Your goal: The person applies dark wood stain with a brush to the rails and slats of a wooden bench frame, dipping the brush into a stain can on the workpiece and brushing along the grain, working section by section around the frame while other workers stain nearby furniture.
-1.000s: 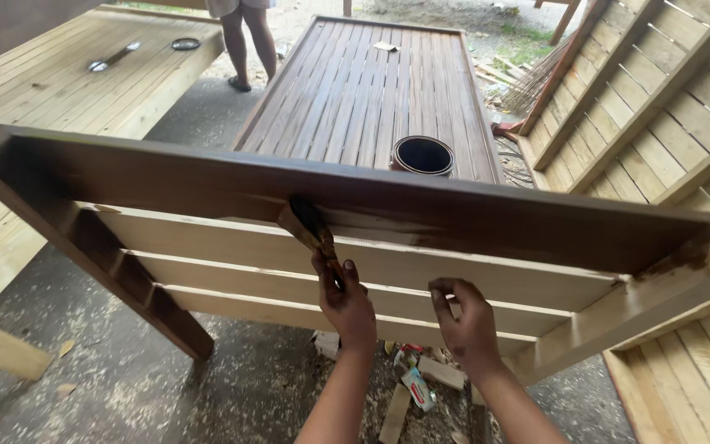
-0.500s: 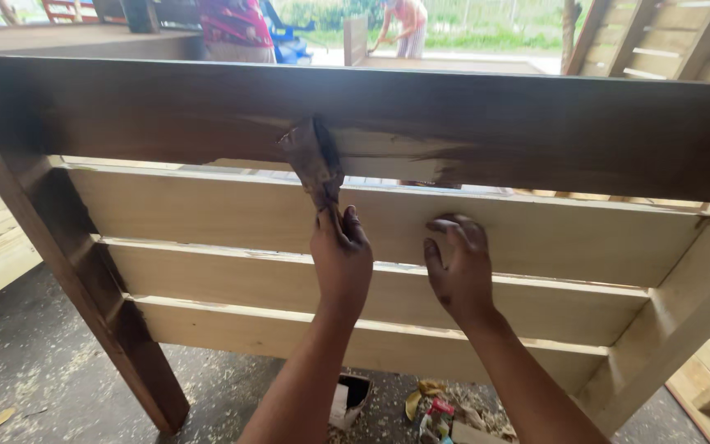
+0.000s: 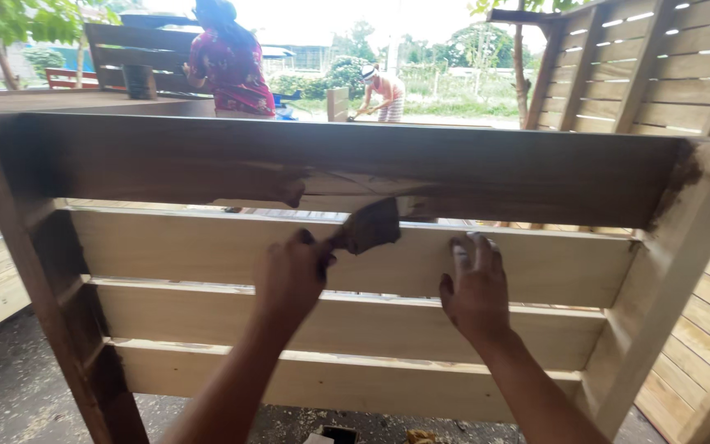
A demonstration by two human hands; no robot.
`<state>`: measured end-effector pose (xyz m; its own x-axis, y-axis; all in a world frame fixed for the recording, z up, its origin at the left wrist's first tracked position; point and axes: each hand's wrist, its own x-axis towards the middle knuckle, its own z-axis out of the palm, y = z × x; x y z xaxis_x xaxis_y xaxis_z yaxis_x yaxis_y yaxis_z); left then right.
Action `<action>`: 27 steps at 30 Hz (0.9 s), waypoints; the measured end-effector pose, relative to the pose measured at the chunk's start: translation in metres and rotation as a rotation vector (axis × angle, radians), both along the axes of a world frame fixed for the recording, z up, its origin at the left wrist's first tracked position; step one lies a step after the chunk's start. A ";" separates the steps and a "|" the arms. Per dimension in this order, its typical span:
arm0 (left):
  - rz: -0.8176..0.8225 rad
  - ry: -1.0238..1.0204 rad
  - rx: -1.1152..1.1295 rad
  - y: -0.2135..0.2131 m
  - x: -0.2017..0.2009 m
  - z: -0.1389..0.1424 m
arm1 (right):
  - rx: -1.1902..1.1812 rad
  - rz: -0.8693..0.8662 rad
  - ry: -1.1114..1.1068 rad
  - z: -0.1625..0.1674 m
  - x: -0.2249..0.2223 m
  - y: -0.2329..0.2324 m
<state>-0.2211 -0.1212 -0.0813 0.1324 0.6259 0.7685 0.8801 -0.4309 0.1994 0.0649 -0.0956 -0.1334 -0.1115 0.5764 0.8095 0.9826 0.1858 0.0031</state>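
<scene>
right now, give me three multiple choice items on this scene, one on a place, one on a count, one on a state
1. Where does the dark-stained flat paintbrush touch the slatted wooden panel?
A. the lower edge of the top dark-stained board
B. the lowest slat
C. the right post

2. How many pale unstained slats run below the top dark-stained board?
A. one
B. three
C. five

3. How is the right hand?
A. closed around a tin
B. flat on a pale slat, fingers spread
C. hanging free of the panel

Answers:
1 A, the bristles meet the top board's lower edge, with the left hand in a closed grip on the handle.
2 B, three pale slats show between the posts.
3 B, its palm presses the uppermost pale slat and holds nothing.
</scene>
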 end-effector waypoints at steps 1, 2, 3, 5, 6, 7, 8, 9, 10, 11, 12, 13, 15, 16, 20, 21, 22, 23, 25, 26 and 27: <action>-0.012 -0.022 0.035 0.001 -0.001 0.007 | -0.019 -0.037 -0.027 -0.001 -0.001 -0.001; -0.022 -0.045 0.071 0.002 -0.004 0.014 | -0.070 -0.066 -0.044 -0.002 -0.003 -0.002; -0.031 -0.069 0.108 0.001 -0.005 0.018 | -0.120 -0.095 -0.062 -0.002 -0.005 -0.002; -0.061 -0.072 0.105 -0.002 -0.008 0.024 | -0.193 -0.134 -0.083 0.002 -0.009 -0.002; -0.075 -0.072 0.103 -0.003 -0.010 0.026 | -0.219 -0.144 -0.085 0.005 -0.010 -0.002; -0.102 -0.081 0.149 -0.004 -0.013 0.029 | -0.243 -0.154 -0.087 0.007 -0.012 -0.002; -0.127 -0.091 0.197 -0.005 -0.017 0.032 | -0.253 -0.166 -0.079 0.009 -0.013 -0.002; -0.151 -0.100 0.245 -0.005 -0.022 0.035 | -0.261 -0.176 -0.069 0.011 -0.015 -0.002; -0.147 -0.121 0.244 -0.004 -0.028 0.040 | -0.271 -0.187 -0.060 0.012 -0.016 -0.001; -0.143 -0.143 0.240 -0.002 -0.033 0.045 | -0.266 -0.194 -0.055 0.011 -0.017 0.000; -0.136 -0.166 0.234 0.000 -0.036 0.049 | -0.264 -0.199 -0.052 0.008 -0.018 0.000; -0.099 -0.210 0.212 0.000 -0.039 0.051 | -0.260 -0.203 -0.051 0.006 -0.018 0.002; -0.019 -0.296 0.168 0.000 -0.039 0.052 | -0.210 -0.168 -0.048 0.002 -0.016 0.007; -0.026 -0.389 0.205 -0.001 -0.036 0.051 | -0.188 -0.149 -0.045 -0.001 -0.015 0.009; -0.221 -0.914 0.239 -0.006 -0.001 0.036 | -0.073 -0.050 -0.017 -0.006 -0.008 0.015; -0.316 -1.086 0.212 -0.006 0.013 0.031 | -0.089 -0.035 0.011 -0.006 -0.006 0.014; -0.351 -1.086 0.259 -0.002 0.029 0.029 | -0.104 -0.022 0.038 -0.005 -0.004 0.013; -0.387 -1.087 0.304 0.004 0.046 0.026 | -0.110 -0.040 0.001 -0.003 -0.002 0.012; -0.471 -1.057 0.364 0.014 0.078 0.018 | -0.128 -0.078 -0.075 0.001 0.001 0.008; -0.519 -1.023 0.378 0.019 0.092 0.013 | -0.147 -0.080 -0.089 0.004 0.002 0.006; -0.632 -1.106 0.339 0.024 0.107 0.010 | -0.167 -0.082 -0.104 0.007 0.003 0.005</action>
